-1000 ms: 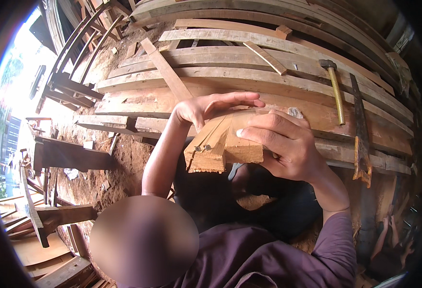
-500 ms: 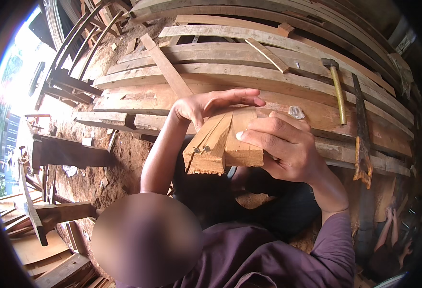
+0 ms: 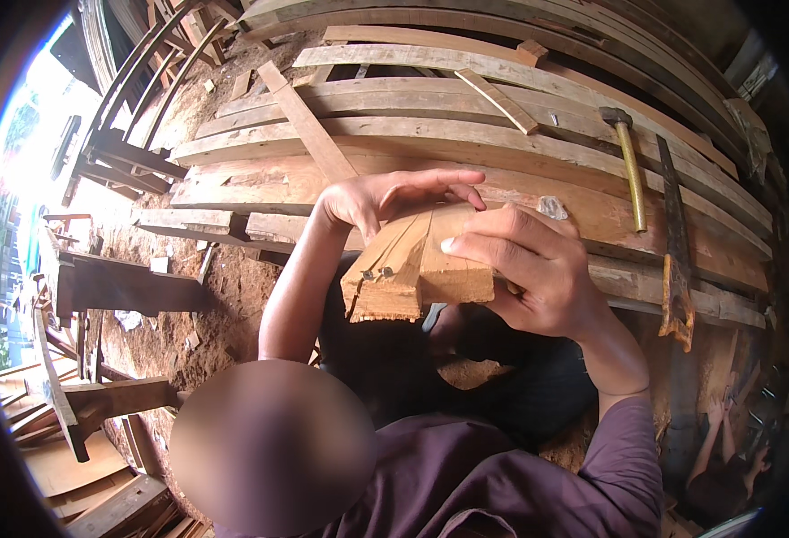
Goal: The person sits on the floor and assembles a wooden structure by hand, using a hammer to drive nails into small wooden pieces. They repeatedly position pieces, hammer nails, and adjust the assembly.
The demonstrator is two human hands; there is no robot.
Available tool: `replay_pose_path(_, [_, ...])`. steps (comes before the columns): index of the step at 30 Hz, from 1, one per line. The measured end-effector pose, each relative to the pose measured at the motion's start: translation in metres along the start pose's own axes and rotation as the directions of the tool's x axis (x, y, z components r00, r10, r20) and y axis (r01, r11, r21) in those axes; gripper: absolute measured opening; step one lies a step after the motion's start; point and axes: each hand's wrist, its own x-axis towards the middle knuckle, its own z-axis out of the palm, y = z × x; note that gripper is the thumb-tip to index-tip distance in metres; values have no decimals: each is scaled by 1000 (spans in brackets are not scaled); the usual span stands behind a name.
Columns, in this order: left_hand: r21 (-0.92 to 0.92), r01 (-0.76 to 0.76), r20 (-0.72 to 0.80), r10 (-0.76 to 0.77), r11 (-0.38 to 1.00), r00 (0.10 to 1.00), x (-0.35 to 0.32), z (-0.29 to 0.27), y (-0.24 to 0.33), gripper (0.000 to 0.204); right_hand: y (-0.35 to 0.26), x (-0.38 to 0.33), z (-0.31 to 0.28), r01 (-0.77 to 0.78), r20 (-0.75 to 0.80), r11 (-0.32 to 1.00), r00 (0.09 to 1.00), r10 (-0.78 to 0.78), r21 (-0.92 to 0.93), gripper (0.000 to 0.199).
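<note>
A short, thick wooden block (image 3: 444,255) is raised in front of me, its rough sawn end toward me. The near end is stepped, and dark cracks run along its top on the left part. Two small metal nail heads (image 3: 377,273) stand near the left corner. My right hand (image 3: 533,264) grips the right side, thumb on the top face and fingers folded round the edge. Across the far end curves my left hand (image 3: 390,199), thumb along the left side and fingers reaching toward my right hand; the block partly hides its grip.
Long timber beams (image 3: 412,134) lie across the ground beyond my hands. On them rest a hammer (image 3: 626,170), a handsaw (image 3: 675,251) and a loose wood strip (image 3: 498,100). Wooden frames (image 3: 125,282) stand at the left. Another person (image 3: 722,457) sits at the far right.
The block has tilted slightly, with its near end a little higher. The fingers of my left hand have bent down a little at the far end. My right hand keeps its hold.
</note>
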Motion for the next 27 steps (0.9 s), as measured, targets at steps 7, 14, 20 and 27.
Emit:
replay_pose_path(7, [-22,11,-3,-11,1000,1000,0,-1,2,160,0,-2,0,-27,-8,999,1000,27,17,43])
replay_pose_path(14, [105,67,-106,-55,992,993,-3,3,14,147,9,-1,1,-89,-51,993,994,94,79,55])
replay_pose_path(20, [274,-175,-277,252,946,927,-27,-14,2,138,68,-33,-37,-260,-374,958,882,285,117,66])
replay_pose_path(27, [-223,-483,-666,229,847,709,-19,-13,-8,121,210,-108,-55,-545,-719,598,-14,695,588,45])
